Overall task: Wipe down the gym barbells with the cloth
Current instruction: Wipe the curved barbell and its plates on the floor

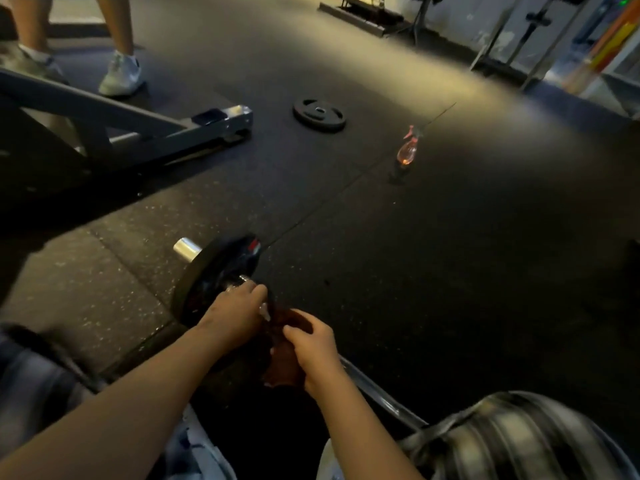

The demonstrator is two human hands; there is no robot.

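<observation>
Down on the dark gym floor (pixel 450 271) lies the barbell (pixel 374 386), close to the person's knees, with a black weight plate (pixel 214 268) on its end. The left hand (pixel 239 308) curls its fingers over the bar just beside the plate, likely to stop it rolling. The right hand (pixel 313 344) pinches the dark red cloth (pixel 282 370) against the bar, ready to rub. A spray bottle (pixel 407 150) stands well apart.
</observation>
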